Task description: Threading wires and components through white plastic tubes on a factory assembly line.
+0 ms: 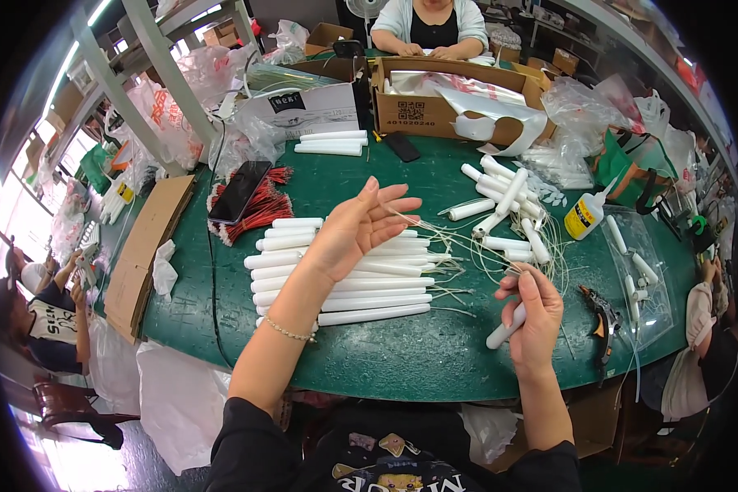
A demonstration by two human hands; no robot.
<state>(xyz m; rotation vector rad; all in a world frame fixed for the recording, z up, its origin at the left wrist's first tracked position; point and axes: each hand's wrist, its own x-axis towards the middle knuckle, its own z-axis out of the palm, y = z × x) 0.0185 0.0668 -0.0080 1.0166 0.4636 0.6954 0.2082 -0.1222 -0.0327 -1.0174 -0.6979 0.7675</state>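
Note:
My left hand (348,239) is raised over a row of long white tubes (373,306), its fingers stretched out and apart. Thin pale wires (455,235) run from beside its fingertips toward my right hand (537,316). That hand is closed around a short white tube (502,332), which tilts down to the left. Its thumb and forefinger meet near the wires. More wires trail from the right ends of the long tubes. Beyond my right hand lies a loose pile of short white tubes (507,195) with tangled wires.
A yellow-labelled glue bottle (584,216) and an orange-and-black hand tool (603,324) are at right, beside a clear plastic sheet (652,299). A phone (239,193) rests on red wire bundles (275,205). Cardboard boxes (459,123) line the back; a person (430,33) sits beyond.

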